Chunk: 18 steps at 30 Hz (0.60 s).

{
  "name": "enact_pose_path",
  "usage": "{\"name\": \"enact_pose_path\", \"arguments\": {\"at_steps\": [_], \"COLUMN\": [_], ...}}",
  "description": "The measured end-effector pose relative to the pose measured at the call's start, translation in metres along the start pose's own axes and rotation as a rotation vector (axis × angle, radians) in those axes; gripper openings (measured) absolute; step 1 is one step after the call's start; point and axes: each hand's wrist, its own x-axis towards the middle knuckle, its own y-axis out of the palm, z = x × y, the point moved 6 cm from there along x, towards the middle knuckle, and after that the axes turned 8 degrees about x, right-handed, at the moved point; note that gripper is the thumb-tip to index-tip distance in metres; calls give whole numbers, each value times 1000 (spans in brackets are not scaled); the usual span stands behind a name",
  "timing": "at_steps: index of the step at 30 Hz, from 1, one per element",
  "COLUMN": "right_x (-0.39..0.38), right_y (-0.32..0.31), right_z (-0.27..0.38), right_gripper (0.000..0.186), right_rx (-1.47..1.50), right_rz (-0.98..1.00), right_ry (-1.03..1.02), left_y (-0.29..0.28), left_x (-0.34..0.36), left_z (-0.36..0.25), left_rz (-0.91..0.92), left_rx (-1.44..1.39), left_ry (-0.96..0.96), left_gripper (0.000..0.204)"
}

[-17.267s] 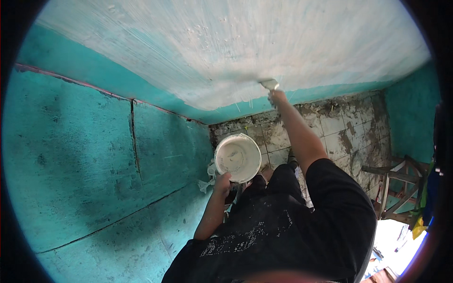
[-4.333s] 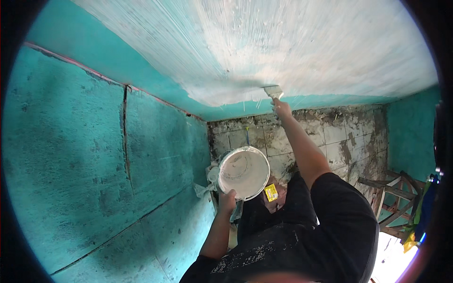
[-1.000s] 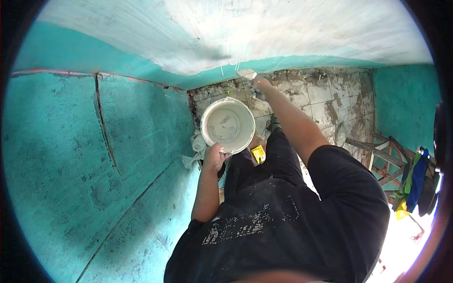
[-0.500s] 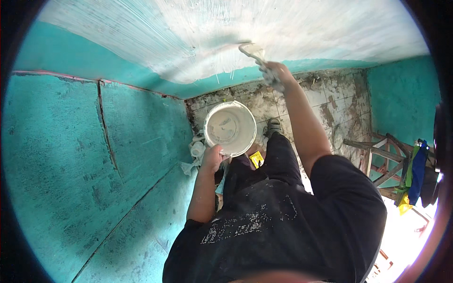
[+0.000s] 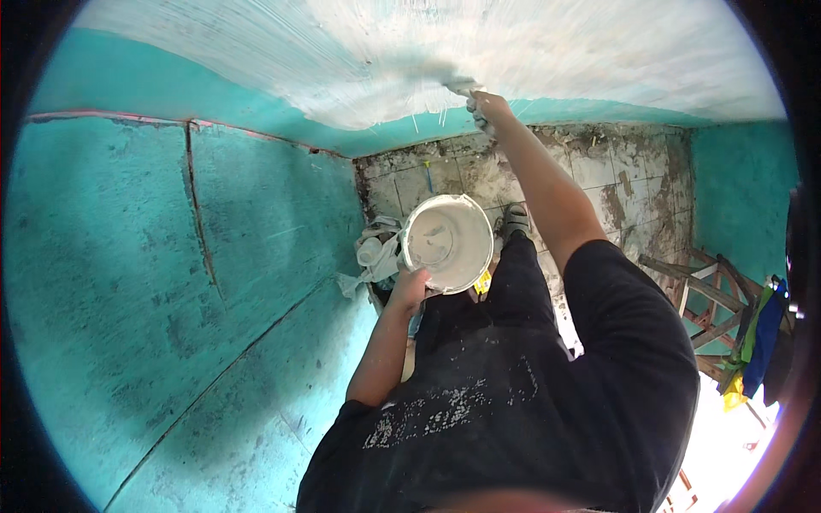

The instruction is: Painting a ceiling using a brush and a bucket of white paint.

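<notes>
While your right hand (image 5: 492, 113) reaches out at one o'clock, its grip is curled snugly around a flat, pale-coated tool (image 5: 466, 86), whose front edge appears to meet the wall (image 5: 556, 51). Your left hand (image 5: 410, 289), near the centre, clasps the white bucket (image 5: 472, 235) at the rim's seven o'clock, its fingers mostly hidden; pale paste lies inside. From eleven to two o'clock, the wall carries streaky white over turquoise, with a bare turquoise strip and short drips along its lower edge. At nine o'clock you have a turquoise side wall (image 5: 111, 256), scuffed and cracked. Stained pale tiles (image 5: 629, 162) cover the floor. Just past three o'clock stands a wooden frame (image 5: 718, 308), with coloured cloths (image 5: 761, 342) beside it; bright light fills four o'clock.
</notes>
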Motion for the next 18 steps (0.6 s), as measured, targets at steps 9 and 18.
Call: {"name": "enact_pose_path", "arguments": {"at_steps": [9, 18], "right_x": [-145, 23], "right_y": [-58, -58], "right_z": [-50, -18], "right_gripper": [29, 35], "right_rx": [246, -358], "right_rz": [-58, -203], "right_ry": [10, 114], "left_y": [-6, 11], "left_x": [-56, -4], "left_z": [7, 7], "left_rz": [-37, -24], "left_rx": [-56, 80], "left_ry": [-13, 156], "left_gripper": [40, 35]}}
